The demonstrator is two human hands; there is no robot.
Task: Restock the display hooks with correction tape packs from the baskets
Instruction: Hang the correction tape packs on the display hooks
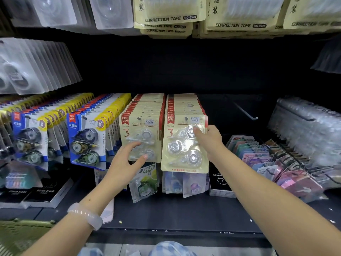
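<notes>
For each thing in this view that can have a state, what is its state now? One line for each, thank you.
Right hand: grips the front cream pack.
Front cream pack: hanging on its hook, tilted.
Left hand: open, fingertips touching the neighbouring cream pack.
Neighbouring cream pack: hanging on a full hook.
Bare hook: empty.
Blue packs: hanging, hooks full.

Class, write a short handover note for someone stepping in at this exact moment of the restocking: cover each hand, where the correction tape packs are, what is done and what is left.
Right hand: grips the right edge of the front cream pack, which already sits on its hook.
Left hand: open, fingers spread, touching the front pack of the neighbouring cream row.
Both cream rows look nearly full; the blue and yellow packs to the left are full too.
An empty hook sticks out to the right of the cream rows.
Left: let go, straighten the fronts, fetch more packs. The baskets are not clearly in view.
</notes>
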